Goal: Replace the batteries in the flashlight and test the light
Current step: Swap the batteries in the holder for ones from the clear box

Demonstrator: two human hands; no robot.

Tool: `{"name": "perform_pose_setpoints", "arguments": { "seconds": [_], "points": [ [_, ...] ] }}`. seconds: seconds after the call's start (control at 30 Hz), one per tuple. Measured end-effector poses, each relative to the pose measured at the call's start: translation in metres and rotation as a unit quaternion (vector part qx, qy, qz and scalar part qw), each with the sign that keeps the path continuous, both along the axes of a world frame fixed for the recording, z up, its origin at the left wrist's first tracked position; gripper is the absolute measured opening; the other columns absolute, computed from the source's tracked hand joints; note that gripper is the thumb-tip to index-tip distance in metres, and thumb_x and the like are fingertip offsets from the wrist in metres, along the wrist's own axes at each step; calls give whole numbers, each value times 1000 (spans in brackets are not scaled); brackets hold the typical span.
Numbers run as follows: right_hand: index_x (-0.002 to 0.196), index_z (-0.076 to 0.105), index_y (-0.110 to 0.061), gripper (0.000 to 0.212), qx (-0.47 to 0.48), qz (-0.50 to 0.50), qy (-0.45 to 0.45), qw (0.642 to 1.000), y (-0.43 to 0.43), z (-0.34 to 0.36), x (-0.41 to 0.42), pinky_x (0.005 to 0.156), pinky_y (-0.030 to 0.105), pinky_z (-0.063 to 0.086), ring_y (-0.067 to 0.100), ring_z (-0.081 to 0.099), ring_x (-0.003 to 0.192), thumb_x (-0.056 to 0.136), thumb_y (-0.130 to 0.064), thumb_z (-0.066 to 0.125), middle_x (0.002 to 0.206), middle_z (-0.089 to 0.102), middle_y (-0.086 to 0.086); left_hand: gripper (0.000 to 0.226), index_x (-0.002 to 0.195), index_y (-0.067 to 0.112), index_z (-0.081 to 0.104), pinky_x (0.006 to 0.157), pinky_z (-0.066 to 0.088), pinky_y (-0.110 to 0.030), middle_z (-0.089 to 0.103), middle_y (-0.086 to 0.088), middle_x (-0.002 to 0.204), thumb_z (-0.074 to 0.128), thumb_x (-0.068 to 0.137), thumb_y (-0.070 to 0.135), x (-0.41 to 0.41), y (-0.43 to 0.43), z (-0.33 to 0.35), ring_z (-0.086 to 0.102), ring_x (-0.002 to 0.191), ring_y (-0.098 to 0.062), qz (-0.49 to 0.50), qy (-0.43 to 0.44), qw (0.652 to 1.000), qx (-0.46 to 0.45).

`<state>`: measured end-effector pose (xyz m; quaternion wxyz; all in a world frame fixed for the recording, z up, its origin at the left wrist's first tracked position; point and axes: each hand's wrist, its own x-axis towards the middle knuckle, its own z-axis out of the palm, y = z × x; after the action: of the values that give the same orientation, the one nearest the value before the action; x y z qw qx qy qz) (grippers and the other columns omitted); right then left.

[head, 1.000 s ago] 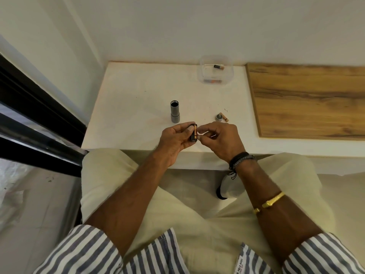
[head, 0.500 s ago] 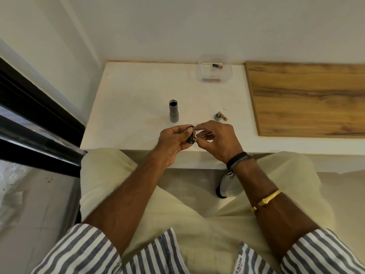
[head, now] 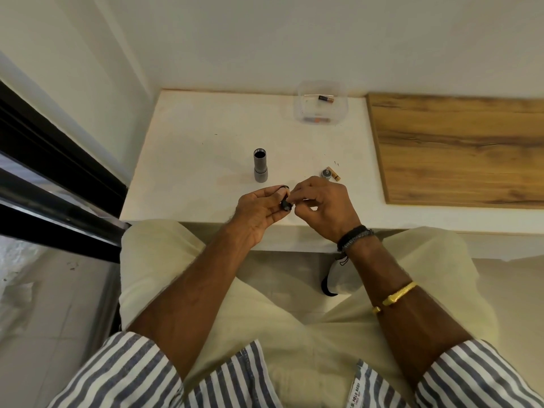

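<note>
The grey flashlight body (head: 260, 168) stands upright on the white table (head: 200, 136), its open end facing up. Just in front of it my left hand (head: 259, 214) grips a small black battery holder (head: 285, 203) near the table's front edge. My right hand (head: 322, 206) pinches at the holder's right side, fingertips touching it; whether it holds a battery is hidden. The flashlight's round end cap (head: 326, 174) and a loose copper-coloured battery (head: 334, 174) lie on the table just beyond my right hand.
A clear plastic box (head: 322, 103) with batteries inside sits at the back of the table by the wall. A wooden board (head: 459, 148) covers the surface to the right. A dark window frame (head: 53, 184) runs along the left. My knees are under the table edge.
A second ago an orange-black battery showed upright between my hands; now only the holder's black end shows. Both hands stay together at the same spot.
</note>
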<state>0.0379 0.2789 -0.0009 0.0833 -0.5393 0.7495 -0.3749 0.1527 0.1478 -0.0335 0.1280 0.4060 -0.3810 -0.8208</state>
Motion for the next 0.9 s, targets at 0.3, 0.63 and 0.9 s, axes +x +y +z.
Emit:
{"name": "perform_pose_setpoints", "arguments": {
  "seconds": [0.3,0.63,0.9],
  "points": [
    [89,82,-16,10,-45,-147,-122,981,1,-6,-8,73,19,58,7,71,74,81,-10,79,83,77,-4,25,119,0,64,88,59,-42,74,-19,105,63,95,6,-3,-2,-2,73,98,-32,35,35,998,29],
    [86,80,-26,13,-86,-412,-276,864,8,-37,-72,76,32,64,14,75,78,79,-15,79,79,76,-8,35,124,-2,58,84,60,-41,74,-18,105,66,91,-1,-5,2,-5,73,98,-30,14,47,998,50],
    [97,82,-22,13,4,-438,-207,875,3,-63,-87,70,18,53,4,62,72,85,-21,77,84,73,-8,28,125,-7,56,95,56,-45,67,-23,109,47,99,-5,-2,1,2,68,108,-37,4,125,984,129]
  ]
}}
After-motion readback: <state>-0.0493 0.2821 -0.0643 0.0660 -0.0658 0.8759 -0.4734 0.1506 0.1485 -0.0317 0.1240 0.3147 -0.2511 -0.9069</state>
